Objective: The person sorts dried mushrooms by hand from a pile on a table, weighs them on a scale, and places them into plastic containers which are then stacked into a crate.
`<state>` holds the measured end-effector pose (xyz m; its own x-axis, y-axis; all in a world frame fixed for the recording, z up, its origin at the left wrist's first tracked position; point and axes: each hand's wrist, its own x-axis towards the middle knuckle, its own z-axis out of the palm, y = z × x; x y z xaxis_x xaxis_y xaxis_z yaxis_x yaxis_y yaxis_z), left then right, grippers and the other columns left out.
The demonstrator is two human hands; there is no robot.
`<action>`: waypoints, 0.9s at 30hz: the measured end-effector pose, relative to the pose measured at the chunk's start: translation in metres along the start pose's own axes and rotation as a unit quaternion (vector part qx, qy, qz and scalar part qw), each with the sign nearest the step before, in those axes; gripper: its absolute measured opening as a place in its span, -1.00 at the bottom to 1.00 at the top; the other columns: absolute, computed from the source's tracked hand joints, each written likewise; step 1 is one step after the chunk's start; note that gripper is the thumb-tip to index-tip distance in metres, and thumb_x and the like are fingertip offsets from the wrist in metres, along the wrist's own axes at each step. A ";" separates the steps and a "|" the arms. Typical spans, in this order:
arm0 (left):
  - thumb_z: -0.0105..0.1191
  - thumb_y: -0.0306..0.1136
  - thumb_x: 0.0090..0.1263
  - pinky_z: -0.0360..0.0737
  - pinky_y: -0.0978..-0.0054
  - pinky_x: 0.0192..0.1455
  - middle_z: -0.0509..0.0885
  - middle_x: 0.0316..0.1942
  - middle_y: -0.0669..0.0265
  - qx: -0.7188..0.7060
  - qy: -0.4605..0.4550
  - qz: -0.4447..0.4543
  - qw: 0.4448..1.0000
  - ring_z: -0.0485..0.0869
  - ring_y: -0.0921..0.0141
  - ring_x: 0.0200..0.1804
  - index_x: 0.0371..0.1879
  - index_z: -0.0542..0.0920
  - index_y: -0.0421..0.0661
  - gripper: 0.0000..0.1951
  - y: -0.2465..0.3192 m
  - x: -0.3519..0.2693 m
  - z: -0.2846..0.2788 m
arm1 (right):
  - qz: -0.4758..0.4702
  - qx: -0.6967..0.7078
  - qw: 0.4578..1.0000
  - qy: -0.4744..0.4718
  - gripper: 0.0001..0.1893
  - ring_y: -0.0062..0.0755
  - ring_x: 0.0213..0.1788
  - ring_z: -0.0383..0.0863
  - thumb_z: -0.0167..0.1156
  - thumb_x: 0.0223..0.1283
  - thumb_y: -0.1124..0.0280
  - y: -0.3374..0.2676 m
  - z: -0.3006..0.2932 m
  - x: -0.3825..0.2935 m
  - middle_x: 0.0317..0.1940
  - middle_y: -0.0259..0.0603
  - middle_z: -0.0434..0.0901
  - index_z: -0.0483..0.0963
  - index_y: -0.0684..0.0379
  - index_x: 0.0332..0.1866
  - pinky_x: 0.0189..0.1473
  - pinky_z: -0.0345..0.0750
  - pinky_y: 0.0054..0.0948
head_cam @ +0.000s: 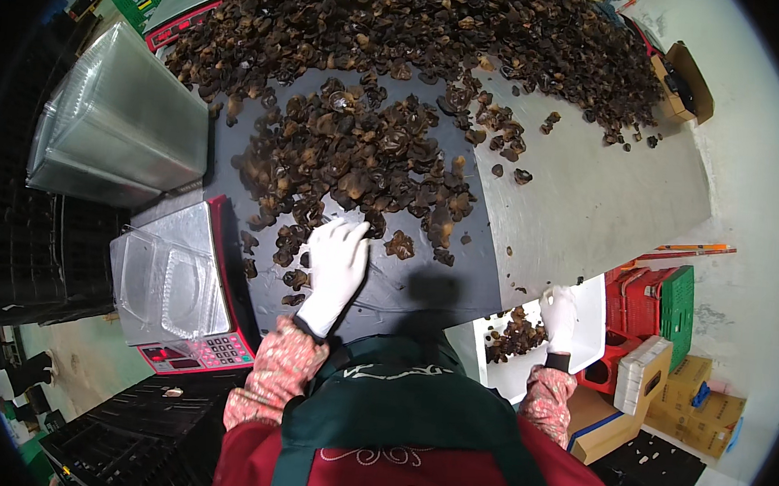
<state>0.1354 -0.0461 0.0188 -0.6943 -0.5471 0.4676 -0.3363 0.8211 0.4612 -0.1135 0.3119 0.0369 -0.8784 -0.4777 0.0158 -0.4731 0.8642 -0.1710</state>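
Note:
My left hand (337, 266), in a white glove, rests at the near edge of a small heap of brown wood ear mushrooms (362, 146) on a dark grey sheet (393, 291). Its fingers are bent away from me, and what lies beneath them is hidden. At the table's near edge, my gloved right hand (558, 316) hangs over a white plastic bin (590, 325). The fingers there are curled, and I cannot see whether they hold a piece. Loose mushroom pieces (517, 338) lie in the bin.
A digital scale (219, 349) at left carries an open clear plastic clamshell (183, 283). Behind it stand nested clear containers (127, 123). A larger mushroom mound (412, 21) covers the far side of the metal table (588, 209). Red crates (636, 301) and cardboard boxes (696, 407) stand at right.

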 end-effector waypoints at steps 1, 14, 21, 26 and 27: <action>0.19 -0.37 0.29 0.38 0.17 0.23 0.65 -0.09 0.24 0.002 -0.002 0.004 1.000 0.56 0.17 0.11 0.02 0.66 -0.02 -0.70 0.006 0.006 0.008 | -0.008 -0.007 1.000 0.012 -0.94 0.00 -0.19 0.65 0.23 0.19 0.45 0.003 -0.002 -0.009 -0.25 -0.04 0.61 0.57 0.18 -0.28 -0.03 0.57 -0.19; 0.20 -0.33 0.29 0.27 0.07 0.37 0.65 -0.20 0.30 0.018 -0.047 0.012 0.999 0.51 0.20 0.18 -0.20 0.71 0.01 -0.86 0.013 -0.025 -0.020 | -0.277 0.261 0.925 0.011 -0.70 -0.19 -0.04 0.60 0.29 0.19 0.32 -0.279 0.067 0.045 -0.13 -0.18 0.59 0.59 0.11 0.03 -0.01 0.55 -0.28; 0.14 -0.41 0.35 0.42 0.22 0.21 0.67 -0.23 0.25 -0.053 0.005 -0.099 0.994 0.60 0.21 0.04 -0.20 0.70 -0.09 -0.88 -0.016 -0.044 -0.042 | -0.330 0.189 0.924 0.042 -0.81 -0.18 -0.10 0.52 0.29 0.08 0.35 -0.298 0.083 0.065 -0.24 -0.22 0.53 0.59 0.06 -0.16 -0.09 0.49 -0.22; 0.13 -0.43 0.41 0.53 0.33 0.12 0.70 -0.15 0.21 -0.152 0.032 -0.157 0.975 0.63 0.22 -0.02 -0.06 0.69 -0.13 -0.81 -0.002 -0.038 -0.030 | -0.364 0.226 0.903 0.014 -0.78 -0.20 -0.10 0.51 0.25 0.09 0.40 -0.290 0.072 0.047 -0.23 -0.25 0.55 0.61 0.05 -0.12 -0.07 0.43 -0.27; 0.13 -0.42 0.42 0.55 0.33 0.12 0.70 -0.13 0.19 -0.172 0.023 -0.180 0.968 0.64 0.21 -0.02 -0.01 0.68 -0.14 -0.78 0.004 -0.033 -0.029 | -0.363 0.225 0.904 0.014 -0.78 -0.20 -0.10 0.51 0.25 0.09 0.40 -0.288 0.068 0.042 -0.23 -0.25 0.55 0.61 0.05 -0.12 -0.07 0.43 -0.27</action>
<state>0.1755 -0.0297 0.0270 -0.5405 -0.8006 0.2587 -0.3138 0.4771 0.8209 -0.0093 0.0317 0.0194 -0.3520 -0.8837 0.3083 -0.8558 0.1705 -0.4884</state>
